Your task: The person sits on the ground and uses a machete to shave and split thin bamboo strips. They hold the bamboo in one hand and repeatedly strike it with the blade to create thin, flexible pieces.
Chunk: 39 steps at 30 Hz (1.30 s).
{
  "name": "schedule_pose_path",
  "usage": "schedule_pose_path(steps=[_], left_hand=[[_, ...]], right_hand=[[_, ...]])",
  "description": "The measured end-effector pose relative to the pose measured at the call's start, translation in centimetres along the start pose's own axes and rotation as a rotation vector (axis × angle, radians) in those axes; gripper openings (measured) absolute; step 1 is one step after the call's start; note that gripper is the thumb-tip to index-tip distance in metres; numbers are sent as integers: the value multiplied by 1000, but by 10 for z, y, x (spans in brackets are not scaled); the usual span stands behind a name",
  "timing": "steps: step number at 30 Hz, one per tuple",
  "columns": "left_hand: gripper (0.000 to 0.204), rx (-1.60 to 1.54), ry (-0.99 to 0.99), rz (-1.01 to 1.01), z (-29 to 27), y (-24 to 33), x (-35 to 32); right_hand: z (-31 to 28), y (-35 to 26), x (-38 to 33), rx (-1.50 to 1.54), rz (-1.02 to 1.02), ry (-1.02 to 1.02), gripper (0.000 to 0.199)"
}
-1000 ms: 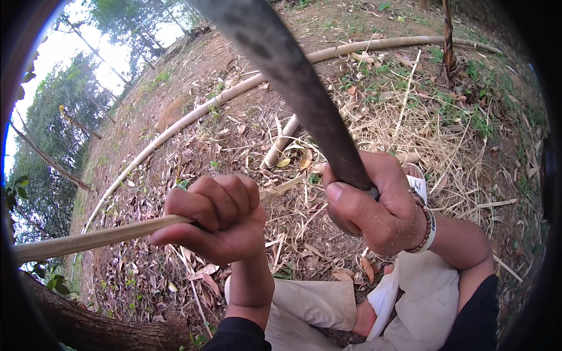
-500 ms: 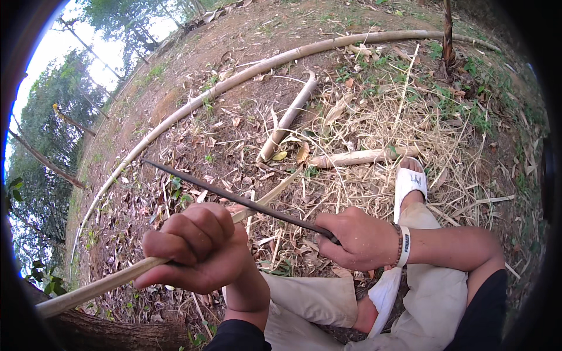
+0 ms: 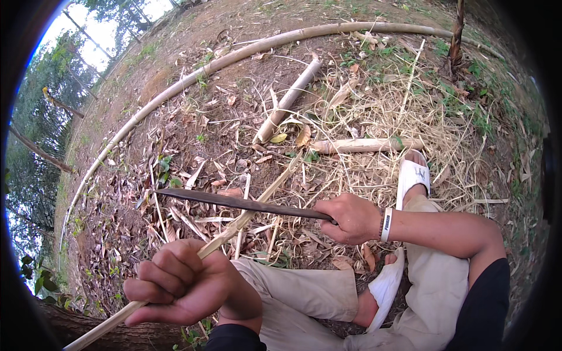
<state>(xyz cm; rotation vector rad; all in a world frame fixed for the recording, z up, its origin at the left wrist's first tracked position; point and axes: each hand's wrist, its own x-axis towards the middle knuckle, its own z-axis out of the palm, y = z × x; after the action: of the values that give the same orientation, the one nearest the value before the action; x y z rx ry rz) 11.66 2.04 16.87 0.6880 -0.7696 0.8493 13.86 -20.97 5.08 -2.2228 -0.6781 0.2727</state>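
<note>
My left hand (image 3: pixel 184 284) is wrapped round a pale split bamboo strip (image 3: pixel 270 190), which runs from the lower left edge up past the fist toward the middle of the ground. In my right hand (image 3: pixel 352 219) is the handle end of a long dark knife (image 3: pixel 240 202), its blade pointing left. The blade lies across the strip beyond my left fist, and appears to touch it. My right fingers hide the knife's handle.
A long bamboo pole (image 3: pixel 234 57) arcs over the ground ahead. Two short bamboo pieces, one slanted (image 3: pixel 288 100) and one level (image 3: pixel 369 145), lie among shavings (image 3: pixel 374 117). A thick trunk (image 3: pixel 111 330) is at lower left; my sandalled feet (image 3: pixel 386 292) are near right.
My left hand and the strip have moved down and slightly left. The knife has turned from a steep slant to nearly level, showing more of its flat side; my right hand has risen slightly.
</note>
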Motion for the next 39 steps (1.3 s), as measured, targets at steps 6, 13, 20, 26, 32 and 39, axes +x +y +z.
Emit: schedule_pose_path(steps=[6, 13, 20, 26, 32, 39], left_hand=[[50, 48, 66, -16, -8, -1, 0], [47, 84, 107, 45, -37, 18, 3], [50, 139, 158, 61, -53, 24, -2], [48, 161, 143, 98, -64, 29, 3], [47, 215, 262, 124, -82, 20, 9], [50, 468, 524, 185, -96, -4, 22]], right_hand=[[12, 108, 13, -159, 458, -21, 30], [6, -3, 15, -62, -8, -74, 30], [22, 120, 16, -265, 599, -55, 33], [25, 93, 16, -212, 386, -51, 34], [22, 138, 6, -272, 605, -17, 36], [26, 138, 13, -311, 527, 45, 37]])
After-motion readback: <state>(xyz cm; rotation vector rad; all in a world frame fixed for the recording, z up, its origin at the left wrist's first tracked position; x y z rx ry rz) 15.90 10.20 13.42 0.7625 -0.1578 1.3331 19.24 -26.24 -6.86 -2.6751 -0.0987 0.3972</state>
